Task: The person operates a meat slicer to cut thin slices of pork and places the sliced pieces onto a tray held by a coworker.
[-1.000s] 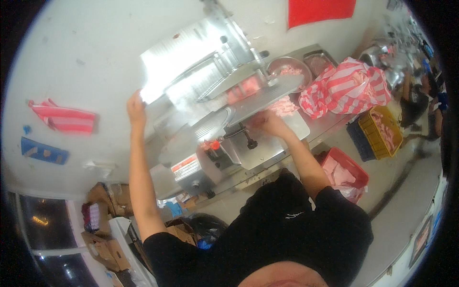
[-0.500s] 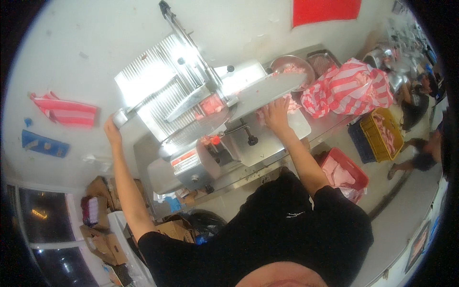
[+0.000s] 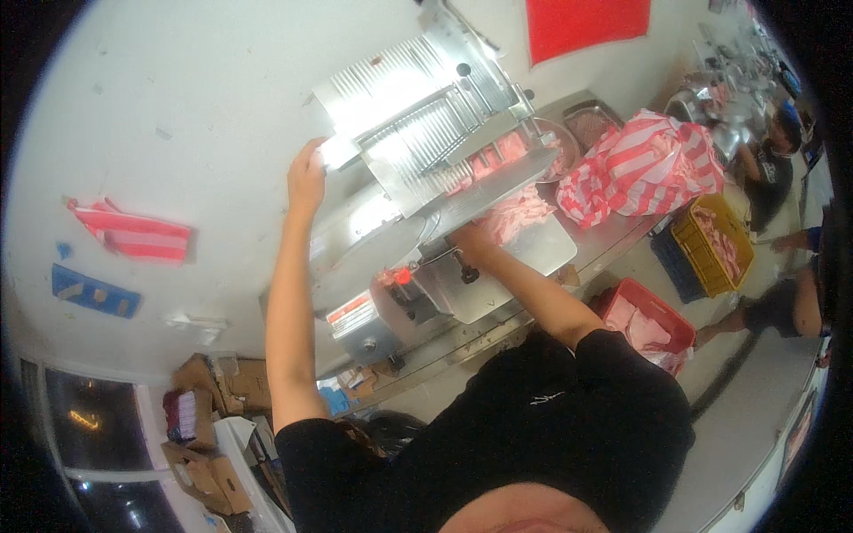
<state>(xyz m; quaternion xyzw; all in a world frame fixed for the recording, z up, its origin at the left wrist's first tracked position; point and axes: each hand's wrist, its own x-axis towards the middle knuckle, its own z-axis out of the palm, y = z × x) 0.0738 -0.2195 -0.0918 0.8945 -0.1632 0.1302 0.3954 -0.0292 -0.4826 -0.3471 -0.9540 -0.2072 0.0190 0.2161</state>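
A metal meat slicer (image 3: 413, 313) stands on the bench in front of me. My left hand (image 3: 306, 180) is closed round the handle at the left end of its ribbed carriage (image 3: 380, 93). Pink raw meat (image 3: 499, 155) sits on the carriage against the slanted blade plate. On the near side of the plate, thin meat slices (image 3: 517, 215) lie heaped on the flat metal receiving tray (image 3: 542, 253). My right hand (image 3: 471, 242) reaches in at the left of this heap, close under the plate, its fingers mostly hidden.
Behind the slicer are a metal bowl (image 3: 562, 151) and a dark tray (image 3: 593, 120). A red-striped bag (image 3: 653, 164) lies to the right on the bench. Red (image 3: 644, 324) and yellow (image 3: 711, 244) crates of meat stand below. Other people (image 3: 771, 169) are at far right.
My left hand and the carriage have slid to the right along the slicer. My right hand has shifted left and nearer, from on top of the slices to beside them.
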